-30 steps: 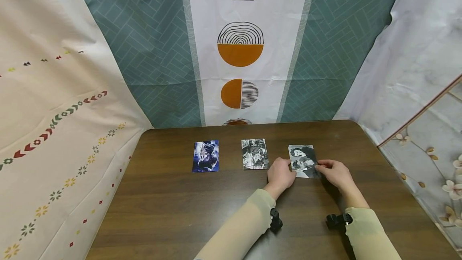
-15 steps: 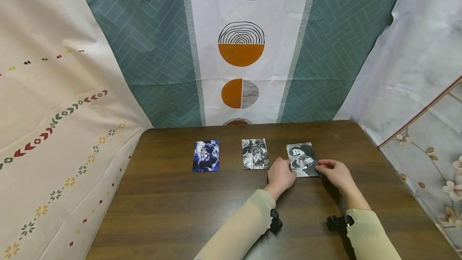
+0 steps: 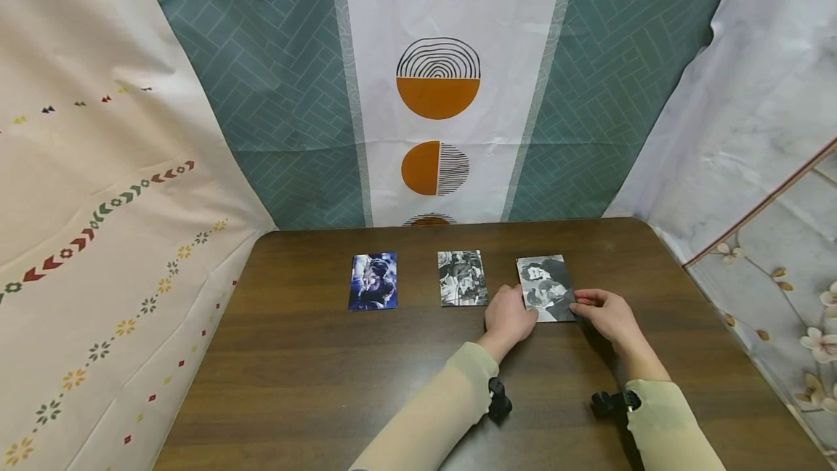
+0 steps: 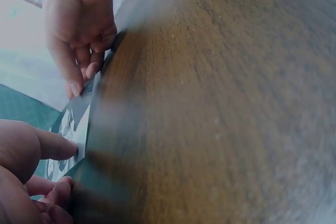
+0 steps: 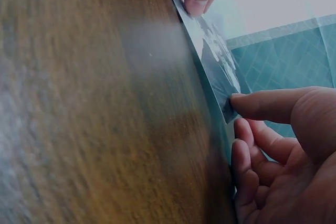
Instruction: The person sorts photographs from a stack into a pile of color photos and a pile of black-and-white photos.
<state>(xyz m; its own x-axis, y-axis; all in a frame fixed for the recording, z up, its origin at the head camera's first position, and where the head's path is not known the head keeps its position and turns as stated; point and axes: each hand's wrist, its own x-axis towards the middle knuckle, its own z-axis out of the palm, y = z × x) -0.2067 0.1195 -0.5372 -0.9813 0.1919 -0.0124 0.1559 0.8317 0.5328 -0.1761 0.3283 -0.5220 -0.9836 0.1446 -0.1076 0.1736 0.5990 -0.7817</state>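
Observation:
A black-and-white photo print (image 3: pixel 546 283) is between both hands at the right of the table in the head view. My left hand (image 3: pixel 508 315) pinches its near left corner, the thumb lying on the picture side in the left wrist view. At the near right corner, my right hand (image 3: pixel 608 315) pinches the print between thumb and fingers. The right wrist view shows the print (image 5: pixel 216 64) with its near edge slightly off the tabletop. To the left lie a second black-and-white print (image 3: pixel 462 278) and a blue-toned print (image 3: pixel 373 282), both flat and untouched.
The brown wooden table (image 3: pixel 314 384) runs back to a green and white patterned cloth (image 3: pixel 294 93). A cream cloth (image 3: pixel 131 238) hangs at the left and a floral one (image 3: pixel 752 166) at the right. Each wrist wears a small black camera.
The held print's far edge has shifted slightly left and away from me. Both hands have hardly moved and keep their hold. The other two prints are unmoved.

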